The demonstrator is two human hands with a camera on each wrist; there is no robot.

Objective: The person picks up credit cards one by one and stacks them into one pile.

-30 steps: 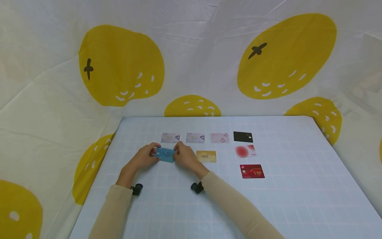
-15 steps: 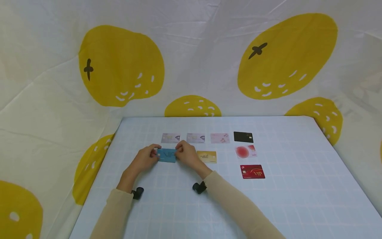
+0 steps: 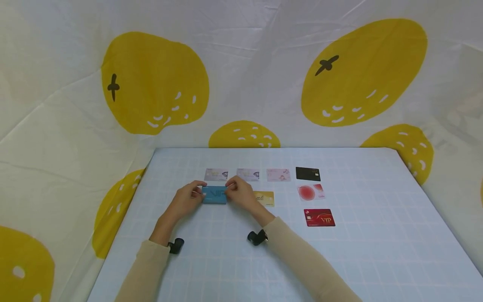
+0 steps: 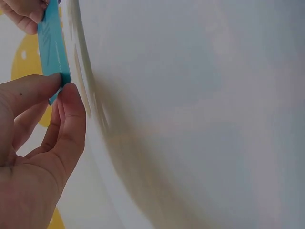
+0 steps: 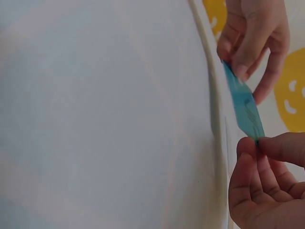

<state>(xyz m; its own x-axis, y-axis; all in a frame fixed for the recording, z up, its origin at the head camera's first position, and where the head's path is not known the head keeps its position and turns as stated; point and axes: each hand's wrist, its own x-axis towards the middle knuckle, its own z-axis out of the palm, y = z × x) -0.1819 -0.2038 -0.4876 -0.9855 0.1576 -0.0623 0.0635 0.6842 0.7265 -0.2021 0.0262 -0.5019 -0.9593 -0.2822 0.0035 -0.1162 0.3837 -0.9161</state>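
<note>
A blue VIP card point(image 3: 214, 195) is held between both hands, one at each short end. My left hand point(image 3: 185, 200) pinches its left end; in the left wrist view, thumb and fingertip meet on the card's corner. At the opposite end my right hand point(image 3: 242, 195) pinches the card between thumb and finger, plain in the right wrist view. A gold card point(image 3: 267, 198) lies just right of the right hand, which hides its left part. Behind the hands lie two silver-grey cards point(image 3: 216, 174) side by side.
Further right in the back row are a pink card point(image 3: 278, 175) and a black card point(image 3: 307, 174). Below the black one lie a white card with a red circle point(image 3: 311, 192) and a red VIP card point(image 3: 319, 217). A patterned cloth point(image 3: 256, 84) rises behind the table.
Both hands have shifted slightly right with the blue card, which was tilted and now lies level in the head view. The right hand now covers part of the gold card.
</note>
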